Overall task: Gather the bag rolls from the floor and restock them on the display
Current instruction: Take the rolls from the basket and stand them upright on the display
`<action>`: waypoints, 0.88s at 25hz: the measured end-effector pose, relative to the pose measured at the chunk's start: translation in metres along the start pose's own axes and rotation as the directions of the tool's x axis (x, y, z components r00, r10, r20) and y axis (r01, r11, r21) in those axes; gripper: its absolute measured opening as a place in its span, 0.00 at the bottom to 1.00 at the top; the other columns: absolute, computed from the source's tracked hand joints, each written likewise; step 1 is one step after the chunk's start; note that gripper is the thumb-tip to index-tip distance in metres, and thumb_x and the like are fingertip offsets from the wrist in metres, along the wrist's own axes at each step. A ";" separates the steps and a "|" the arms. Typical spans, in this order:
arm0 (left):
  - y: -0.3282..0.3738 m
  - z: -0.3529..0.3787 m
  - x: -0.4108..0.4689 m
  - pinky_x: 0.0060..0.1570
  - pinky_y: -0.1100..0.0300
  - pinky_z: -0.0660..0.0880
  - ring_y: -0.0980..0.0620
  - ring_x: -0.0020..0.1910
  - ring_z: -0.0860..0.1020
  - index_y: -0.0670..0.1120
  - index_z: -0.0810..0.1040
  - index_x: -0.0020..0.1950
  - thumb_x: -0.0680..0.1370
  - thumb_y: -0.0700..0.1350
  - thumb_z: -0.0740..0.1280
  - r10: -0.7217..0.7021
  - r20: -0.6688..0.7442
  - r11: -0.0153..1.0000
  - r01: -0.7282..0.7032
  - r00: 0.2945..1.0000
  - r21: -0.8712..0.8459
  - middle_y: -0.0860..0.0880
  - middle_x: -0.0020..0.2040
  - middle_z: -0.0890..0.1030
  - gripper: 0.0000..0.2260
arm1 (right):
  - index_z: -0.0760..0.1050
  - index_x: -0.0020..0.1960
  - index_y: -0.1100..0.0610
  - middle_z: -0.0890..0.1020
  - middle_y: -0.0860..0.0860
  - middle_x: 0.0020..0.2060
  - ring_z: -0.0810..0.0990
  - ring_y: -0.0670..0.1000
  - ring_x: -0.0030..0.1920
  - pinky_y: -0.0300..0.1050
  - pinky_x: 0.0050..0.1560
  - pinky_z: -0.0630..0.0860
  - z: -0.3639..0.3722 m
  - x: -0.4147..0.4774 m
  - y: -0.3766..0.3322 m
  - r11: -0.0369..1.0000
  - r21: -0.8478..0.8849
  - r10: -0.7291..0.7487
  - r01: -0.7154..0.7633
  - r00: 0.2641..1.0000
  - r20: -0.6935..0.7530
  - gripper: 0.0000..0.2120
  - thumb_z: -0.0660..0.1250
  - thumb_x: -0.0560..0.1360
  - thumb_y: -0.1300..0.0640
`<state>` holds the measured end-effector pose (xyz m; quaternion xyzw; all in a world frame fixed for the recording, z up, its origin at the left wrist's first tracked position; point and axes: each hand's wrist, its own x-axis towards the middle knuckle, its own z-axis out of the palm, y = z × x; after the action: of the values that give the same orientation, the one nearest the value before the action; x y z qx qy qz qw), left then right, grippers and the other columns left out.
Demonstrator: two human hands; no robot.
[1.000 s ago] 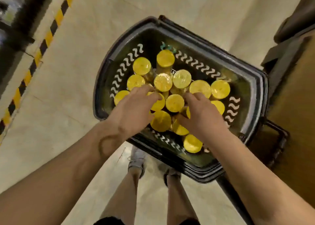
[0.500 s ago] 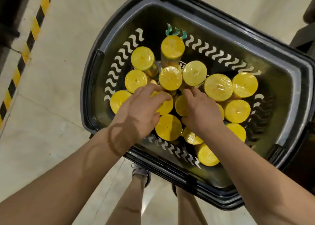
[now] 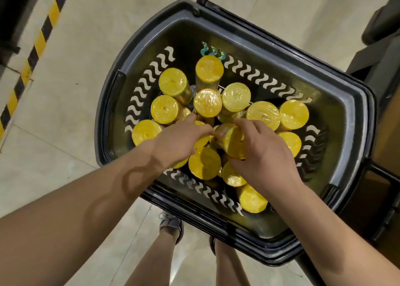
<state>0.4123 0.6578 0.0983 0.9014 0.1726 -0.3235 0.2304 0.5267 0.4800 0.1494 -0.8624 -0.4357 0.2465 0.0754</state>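
A black plastic shopping basket (image 3: 355,121) holds several yellow bag rolls standing on end, such as one roll (image 3: 209,69) at the back. My right hand (image 3: 263,156) grips a tilted yellow roll (image 3: 230,139) in the middle of the pile, lifted a little above the others. My left hand (image 3: 180,139) reaches in beside it, fingers curled over the rolls and touching the same roll; what it holds is hidden under the fingers.
The basket stands on a beige tiled floor (image 3: 65,112). A yellow-black hazard stripe (image 3: 36,45) runs along the left. Dark fixtures (image 3: 383,54) stand at the right edge. My feet (image 3: 172,227) are below the basket.
The camera has come closer to the basket. My right hand has closed on a roll and tipped it up out of the pile. My left hand has slid toward the centre.
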 end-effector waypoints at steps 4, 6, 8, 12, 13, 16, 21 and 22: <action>0.004 -0.001 0.009 0.53 0.48 0.78 0.42 0.63 0.71 0.62 0.63 0.72 0.75 0.36 0.71 -0.026 0.084 0.996 0.019 0.996 0.084 0.45 0.65 0.64 0.33 | 0.68 0.73 0.51 0.77 0.51 0.63 0.79 0.57 0.54 0.44 0.42 0.67 -0.008 -0.010 0.001 1.000 0.015 0.014 -0.014 1.000 -0.024 0.38 0.78 0.66 0.53; 0.008 -0.001 0.008 0.49 0.47 0.80 0.43 0.60 0.72 0.60 0.64 0.68 0.72 0.37 0.73 -0.038 0.039 0.994 0.033 0.999 0.106 0.45 0.63 0.64 0.32 | 0.67 0.74 0.50 0.76 0.50 0.64 0.78 0.57 0.56 0.45 0.42 0.67 -0.013 -0.012 -0.001 0.999 0.030 0.028 -0.027 0.999 -0.027 0.38 0.77 0.67 0.53; 0.007 -0.006 -0.003 0.48 0.46 0.80 0.43 0.59 0.73 0.60 0.65 0.69 0.71 0.43 0.74 -0.008 -0.021 0.996 0.009 1.000 0.088 0.46 0.63 0.66 0.31 | 0.66 0.74 0.49 0.75 0.50 0.64 0.77 0.56 0.58 0.46 0.44 0.70 -0.020 -0.015 -0.004 0.998 0.065 0.028 -0.026 0.999 -0.031 0.37 0.77 0.68 0.53; 0.018 -0.053 -0.059 0.53 0.46 0.79 0.46 0.62 0.73 0.63 0.58 0.75 0.70 0.58 0.71 0.014 -0.182 1.000 -0.018 0.983 -0.020 0.50 0.65 0.70 0.37 | 0.67 0.73 0.48 0.75 0.48 0.63 0.74 0.53 0.61 0.47 0.51 0.72 -0.066 -0.023 -0.018 0.985 0.168 0.036 -0.031 0.999 -0.031 0.37 0.77 0.67 0.48; 0.024 -0.073 -0.077 0.55 0.47 0.78 0.48 0.63 0.73 0.62 0.57 0.76 0.69 0.59 0.71 0.009 -0.229 0.997 -0.027 0.973 -0.075 0.51 0.65 0.72 0.39 | 0.66 0.72 0.47 0.75 0.46 0.62 0.74 0.51 0.61 0.46 0.52 0.71 -0.085 -0.022 -0.023 0.982 0.189 0.030 -0.025 0.999 -0.025 0.38 0.77 0.66 0.46; 0.052 -0.165 -0.145 0.54 0.57 0.75 0.54 0.58 0.76 0.56 0.62 0.75 0.66 0.56 0.76 -0.078 -0.355 0.934 -0.056 0.932 -0.352 0.57 0.60 0.76 0.40 | 0.65 0.68 0.45 0.75 0.41 0.55 0.74 0.45 0.55 0.36 0.48 0.70 -0.187 -0.028 -0.046 0.952 0.305 0.013 -0.008 1.000 -0.014 0.37 0.79 0.64 0.45; 0.104 -0.329 -0.273 0.55 0.72 0.71 0.67 0.57 0.75 0.59 0.71 0.65 0.65 0.55 0.77 -0.043 -0.575 0.862 -0.261 0.817 -0.435 0.61 0.57 0.78 0.30 | 0.66 0.61 0.44 0.78 0.40 0.47 0.76 0.36 0.45 0.31 0.40 0.73 -0.397 -0.088 -0.107 0.936 0.340 -0.057 0.086 0.994 -0.095 0.32 0.80 0.63 0.49; 0.120 -0.361 -0.302 0.57 0.74 0.70 0.68 0.58 0.75 0.59 0.72 0.66 0.66 0.56 0.76 -0.005 -0.615 0.854 -0.316 0.788 -0.413 0.62 0.59 0.78 0.30 | 0.67 0.61 0.43 0.79 0.40 0.48 0.77 0.36 0.47 0.33 0.43 0.74 -0.437 -0.108 -0.121 0.936 0.333 -0.073 0.115 0.988 -0.138 0.32 0.80 0.63 0.49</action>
<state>0.4282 0.6994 0.5823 0.8778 0.2354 0.0523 0.4139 0.6002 0.5053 0.6089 -0.8283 -0.4219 0.2600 0.2614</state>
